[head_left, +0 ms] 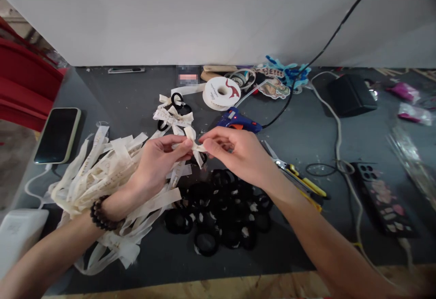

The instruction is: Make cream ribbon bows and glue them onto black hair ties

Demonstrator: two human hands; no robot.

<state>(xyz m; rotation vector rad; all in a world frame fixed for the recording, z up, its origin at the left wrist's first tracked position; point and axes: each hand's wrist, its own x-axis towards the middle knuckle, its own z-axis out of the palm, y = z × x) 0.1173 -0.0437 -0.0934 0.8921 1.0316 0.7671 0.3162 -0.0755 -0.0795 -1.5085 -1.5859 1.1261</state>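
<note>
Between my two hands is a cream ribbon bow [190,134], held above the grey table. My left hand [160,153] pinches one side of it with thumb and fingertips. The fingers of my right hand [235,147] grip the other side. A black hair tie [200,158] shows just under the bow; whether it is joined to it I cannot tell. Finished-looking bows on black hair ties [173,116] lie behind my left hand. Below my hands spreads a pile of black hair ties [218,203]. Loose cream ribbon strips [102,171] are heaped under my left forearm.
A blue glue gun [238,119] lies behind my right hand, beside a ribbon spool [221,92]. Yellow-handled scissors [289,169] rest by my right forearm. Phones lie at left [57,135] and right [383,199]. A black cable [327,44] crosses the back.
</note>
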